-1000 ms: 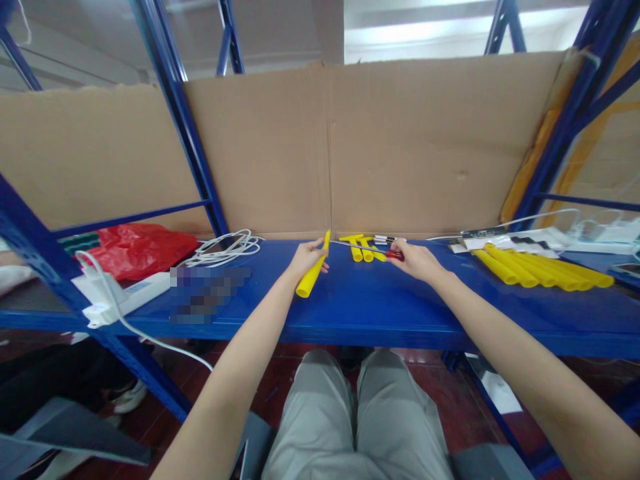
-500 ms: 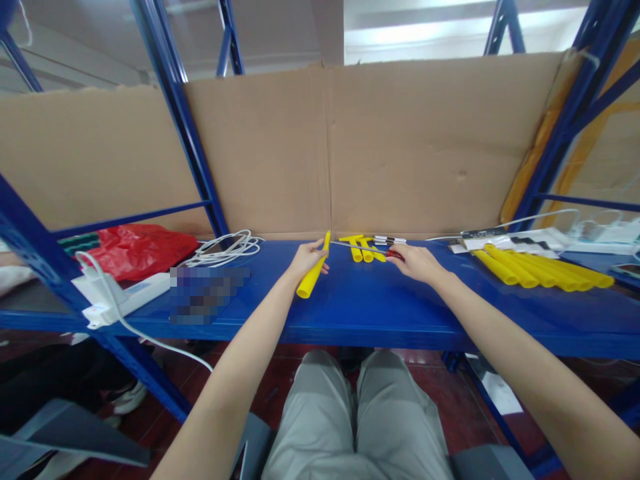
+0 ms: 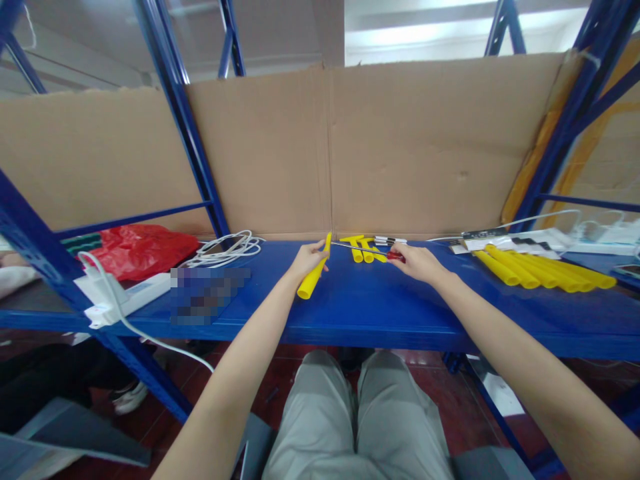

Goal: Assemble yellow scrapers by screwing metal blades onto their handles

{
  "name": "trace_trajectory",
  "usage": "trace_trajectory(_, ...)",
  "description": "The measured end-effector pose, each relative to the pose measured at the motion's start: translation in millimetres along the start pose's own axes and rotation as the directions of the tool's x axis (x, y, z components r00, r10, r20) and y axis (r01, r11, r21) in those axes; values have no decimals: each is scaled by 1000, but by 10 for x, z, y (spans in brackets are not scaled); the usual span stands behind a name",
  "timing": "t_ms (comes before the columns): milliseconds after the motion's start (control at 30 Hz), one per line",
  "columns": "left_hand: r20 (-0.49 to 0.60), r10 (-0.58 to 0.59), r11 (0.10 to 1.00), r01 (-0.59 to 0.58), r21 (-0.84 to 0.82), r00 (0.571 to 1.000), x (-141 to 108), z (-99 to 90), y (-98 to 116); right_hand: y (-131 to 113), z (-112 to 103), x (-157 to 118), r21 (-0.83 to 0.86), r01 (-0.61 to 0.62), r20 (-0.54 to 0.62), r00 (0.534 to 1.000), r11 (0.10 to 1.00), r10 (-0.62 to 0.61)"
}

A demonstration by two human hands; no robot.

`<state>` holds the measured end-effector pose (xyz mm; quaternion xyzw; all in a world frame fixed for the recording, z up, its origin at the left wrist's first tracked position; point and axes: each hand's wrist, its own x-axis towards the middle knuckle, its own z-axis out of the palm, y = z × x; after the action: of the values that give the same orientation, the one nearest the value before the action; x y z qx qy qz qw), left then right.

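My left hand [image 3: 309, 259] is closed around a yellow tube [image 3: 311, 281], whose wide open end points toward me and whose far end is narrow. In my right hand [image 3: 417, 261] is the red handle of a screwdriver [image 3: 367, 249]. Its long metal shaft points left, and the tip is at the far end of the yellow tube; whether they touch is too small to tell. Several yellow T-shaped pieces [image 3: 356, 253] lie behind the shaft, beside small black-and-white items [image 3: 390, 241].
A row of yellow tubes [image 3: 545, 270] lies on the right of the blue table [image 3: 370, 313]. At the left are a red plastic bag [image 3: 145, 252], coiled white cable [image 3: 225, 248] and a white power strip [image 3: 143, 293]. Cardboard [image 3: 430, 147] stands behind. A person's shoe [image 3: 129, 397] shows lower left.
Both hands keep their grips and nearly the same places. The camera view has shifted very slightly.
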<state>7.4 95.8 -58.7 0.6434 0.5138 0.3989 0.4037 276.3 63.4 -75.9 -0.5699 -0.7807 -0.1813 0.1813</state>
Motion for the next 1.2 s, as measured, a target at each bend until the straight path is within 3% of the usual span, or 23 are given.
trace_trajectory(200,-7,0,1000,0,26,1000,-44,-10,54,24,28,6,4,48,-10,999,999,-48)
trace_trajectory(400,3,10,999,-10,34,1000,13,-4,-1,35,61,22,21,37,68,997,999,-38)
trace_trajectory(667,-5,-17,997,18,70,1000,9,0,9,-15,36,35,184,-42,167,986,982,11)
trace_trajectory(833,0,-19,997,19,76,1000,34,0,-13,0,99,48,298,-69,162,987,952,20)
trace_trajectory(967,-47,-2,999,5,49,999,74,1,-45,111,191,67,451,-72,145,989,890,7)
trace_trajectory(1100,-163,-18,1000,20,14,986,150,-34,-108,342,189,45,591,-137,142,988,795,65)
trace_trajectory(1200,-207,-25,999,21,-24,978,204,-61,-159,565,124,-6,599,-194,157,980,777,123)
